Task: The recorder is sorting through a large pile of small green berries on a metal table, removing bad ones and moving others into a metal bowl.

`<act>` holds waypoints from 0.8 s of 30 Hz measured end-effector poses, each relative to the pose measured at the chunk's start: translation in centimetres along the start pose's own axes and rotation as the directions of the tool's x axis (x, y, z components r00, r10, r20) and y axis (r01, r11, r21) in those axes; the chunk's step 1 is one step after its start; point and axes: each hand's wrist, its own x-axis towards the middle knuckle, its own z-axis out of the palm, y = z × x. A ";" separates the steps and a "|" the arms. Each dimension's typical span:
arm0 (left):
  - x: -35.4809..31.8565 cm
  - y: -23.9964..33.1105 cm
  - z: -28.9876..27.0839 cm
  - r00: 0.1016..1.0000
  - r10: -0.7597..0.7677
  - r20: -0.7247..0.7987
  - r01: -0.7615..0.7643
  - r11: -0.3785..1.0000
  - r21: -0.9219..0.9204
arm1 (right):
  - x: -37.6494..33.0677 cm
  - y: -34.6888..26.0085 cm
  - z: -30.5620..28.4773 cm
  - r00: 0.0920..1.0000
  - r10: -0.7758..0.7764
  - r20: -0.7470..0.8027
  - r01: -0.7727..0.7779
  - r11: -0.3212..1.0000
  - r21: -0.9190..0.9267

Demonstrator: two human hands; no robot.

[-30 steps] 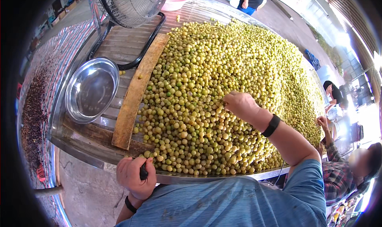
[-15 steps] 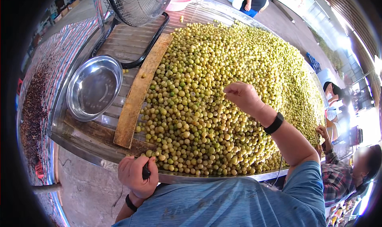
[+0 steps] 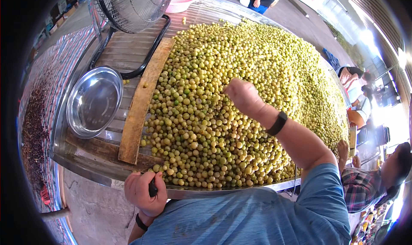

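Observation:
A wide heap of round yellow-green fruits (image 3: 201,137) covers most of a metal table. Over the middle of the heap, my right hand (image 3: 245,98) is raised with its fingers curled together. What those fingers hold, if anything, is hidden. At the near left of the table, just beside its front rim, my left hand (image 3: 143,195) is wrapped round a small black object (image 3: 152,188). Only its dark, handle-like end shows, so I cannot tell its kind.
A plank (image 3: 143,103) borders the heap on the left. Beyond it are a steel basin (image 3: 92,105) and a black-framed fan (image 3: 128,9). A pink basket (image 3: 181,5) sits at the far end. A co-worker in a plaid shirt (image 3: 362,191) is on the right; other people stand farther off.
My right hand has moved left and slightly nearer the far end over the heap, fingers still curled. The view has shifted a little. My left hand keeps its hold.

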 end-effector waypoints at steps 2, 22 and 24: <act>-0.2 -0.1 -0.1 1.000 -0.003 0.006 0.003 1.000 0.004 | 0.0 1.1 -1.7 0.960 0.247 -0.131 -0.227 0.963 0.147; -0.1 -0.1 -0.1 1.000 0.017 0.015 -0.018 1.000 0.004 | -6.4 2.3 0.0 0.933 0.117 0.340 -0.042 0.975 -0.219; -0.1 -0.1 -0.2 1.000 0.019 0.021 -0.019 1.000 -0.001 | -6.7 1.9 0.0 0.916 0.237 0.324 -0.192 0.967 -0.165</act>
